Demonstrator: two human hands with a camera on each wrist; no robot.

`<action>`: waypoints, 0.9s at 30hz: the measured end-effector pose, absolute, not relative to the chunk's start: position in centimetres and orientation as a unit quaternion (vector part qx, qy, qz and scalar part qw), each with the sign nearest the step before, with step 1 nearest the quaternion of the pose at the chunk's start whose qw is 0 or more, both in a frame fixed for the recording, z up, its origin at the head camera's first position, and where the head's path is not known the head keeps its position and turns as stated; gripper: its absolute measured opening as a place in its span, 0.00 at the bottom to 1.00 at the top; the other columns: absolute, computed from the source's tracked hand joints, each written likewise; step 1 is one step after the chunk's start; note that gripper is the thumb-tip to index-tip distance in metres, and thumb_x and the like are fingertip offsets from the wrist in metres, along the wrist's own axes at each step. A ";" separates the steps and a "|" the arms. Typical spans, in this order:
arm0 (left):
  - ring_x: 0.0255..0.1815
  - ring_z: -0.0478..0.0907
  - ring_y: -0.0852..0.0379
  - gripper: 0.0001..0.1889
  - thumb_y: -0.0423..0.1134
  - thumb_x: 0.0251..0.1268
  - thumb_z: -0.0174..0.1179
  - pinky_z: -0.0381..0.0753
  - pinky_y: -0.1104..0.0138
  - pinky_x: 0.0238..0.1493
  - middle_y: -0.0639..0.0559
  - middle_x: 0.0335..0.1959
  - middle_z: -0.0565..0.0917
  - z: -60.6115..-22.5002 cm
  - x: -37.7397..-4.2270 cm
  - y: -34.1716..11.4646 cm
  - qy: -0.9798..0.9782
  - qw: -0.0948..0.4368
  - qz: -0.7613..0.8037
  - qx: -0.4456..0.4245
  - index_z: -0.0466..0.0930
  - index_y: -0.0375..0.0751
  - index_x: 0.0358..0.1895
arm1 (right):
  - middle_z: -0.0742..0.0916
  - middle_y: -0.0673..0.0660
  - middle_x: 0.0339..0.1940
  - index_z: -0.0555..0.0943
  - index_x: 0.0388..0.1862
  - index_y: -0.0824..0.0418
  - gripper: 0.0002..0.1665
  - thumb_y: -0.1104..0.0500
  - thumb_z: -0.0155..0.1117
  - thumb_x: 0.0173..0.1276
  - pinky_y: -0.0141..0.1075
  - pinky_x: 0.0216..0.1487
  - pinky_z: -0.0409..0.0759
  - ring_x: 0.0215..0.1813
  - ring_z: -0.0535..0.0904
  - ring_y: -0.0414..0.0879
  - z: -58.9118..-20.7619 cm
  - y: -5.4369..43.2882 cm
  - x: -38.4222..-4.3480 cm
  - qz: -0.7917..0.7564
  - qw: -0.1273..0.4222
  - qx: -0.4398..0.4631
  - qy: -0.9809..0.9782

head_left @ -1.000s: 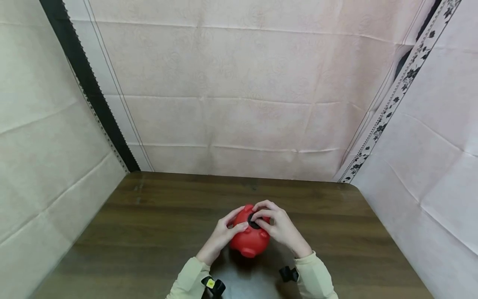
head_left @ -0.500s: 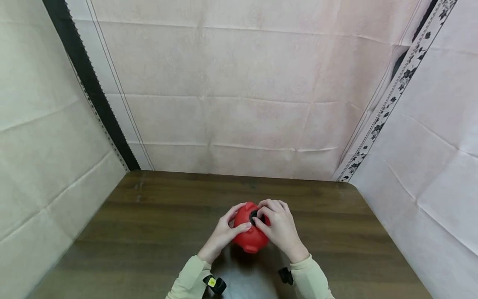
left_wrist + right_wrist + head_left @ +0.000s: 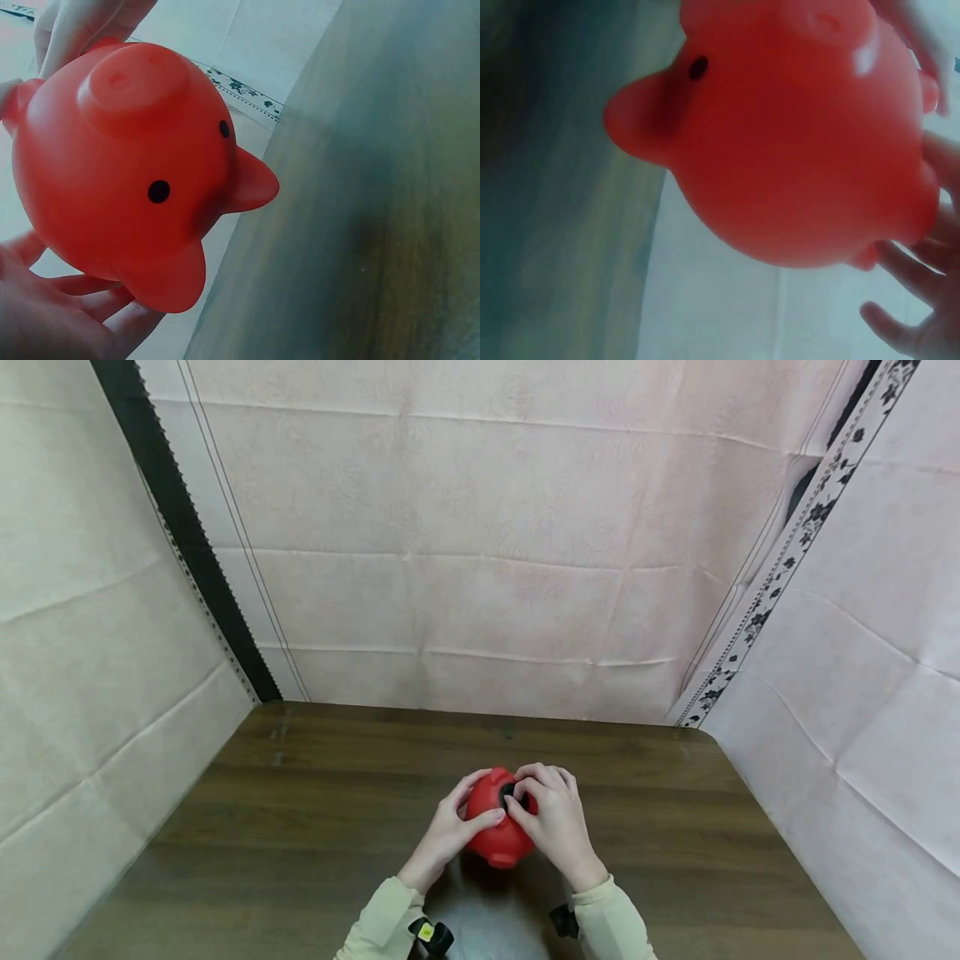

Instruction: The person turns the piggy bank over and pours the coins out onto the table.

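A red piggy bank point(image 3: 504, 845) is held up over the table, belly upward, its snout toward the person in the head view. My left hand point(image 3: 444, 833) grips its left side, thumb on the belly and fingers round the far side. On the belly sits a round black stopper point(image 3: 507, 792), partly covered by fingers. The thumb and index finger of my right hand point(image 3: 558, 827) pinch at this stopper while the other fingers lie over the pig's right side. In the left wrist view the pig's face point(image 3: 142, 150) shows two black eyes and pointed ears hanging downward.
Beneath the pig spreads a brown wood-grain table point(image 3: 337, 802). Pale cloth hangs at the back point(image 3: 480, 552) and on both sides, the right one with a floral border point(image 3: 765, 602). Small black wrist cameras point(image 3: 432, 935) sit at the sleeves.
My right hand has turned and its wrist has shifted left, with the fingers still at the stopper. The pig has risen slightly in view, and the left hand keeps its grip.
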State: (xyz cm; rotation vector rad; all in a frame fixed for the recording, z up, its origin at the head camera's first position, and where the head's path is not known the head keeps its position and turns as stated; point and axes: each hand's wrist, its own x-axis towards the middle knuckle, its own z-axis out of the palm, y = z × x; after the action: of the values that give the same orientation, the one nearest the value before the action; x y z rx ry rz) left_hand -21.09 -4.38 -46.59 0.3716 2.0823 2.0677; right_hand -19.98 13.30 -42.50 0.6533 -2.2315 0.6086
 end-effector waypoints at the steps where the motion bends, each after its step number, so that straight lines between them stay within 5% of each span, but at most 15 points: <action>1: 0.58 0.75 0.49 0.33 0.49 0.61 0.65 0.82 0.56 0.54 0.45 0.65 0.73 -46.5 -21.0 -4.4 0.701 0.090 0.696 0.125 0.64 0.59 0.69 | 0.85 0.52 0.36 0.80 0.21 0.56 0.13 0.63 0.79 0.48 0.52 0.56 0.73 0.42 0.80 0.47 -42.6 13.2 -20.0 0.240 0.362 0.250 -0.865; 14: 0.62 0.71 0.47 0.36 0.46 0.57 0.68 0.82 0.55 0.54 0.48 0.66 0.73 -45.9 -20.9 -4.4 0.713 0.059 0.687 0.129 0.64 0.59 0.69 | 0.84 0.54 0.36 0.81 0.23 0.59 0.11 0.66 0.77 0.49 0.62 0.64 0.69 0.42 0.80 0.49 -42.3 12.5 -19.8 0.283 0.364 0.229 -0.857; 27: 0.60 0.73 0.48 0.32 0.49 0.60 0.65 0.82 0.55 0.54 0.47 0.65 0.74 -46.0 -21.6 -5.5 0.707 0.091 0.689 0.135 0.66 0.60 0.69 | 0.83 0.56 0.50 0.83 0.32 0.59 0.10 0.70 0.73 0.54 0.59 0.66 0.67 0.55 0.78 0.49 -40.8 13.3 -20.0 0.279 0.284 0.327 -0.857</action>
State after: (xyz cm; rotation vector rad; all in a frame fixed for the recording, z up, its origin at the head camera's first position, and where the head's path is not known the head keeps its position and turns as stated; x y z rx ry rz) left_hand -21.58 -5.52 -46.04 0.3997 2.0995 2.0456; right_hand -19.97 13.27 -40.84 0.8740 -2.2938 0.7476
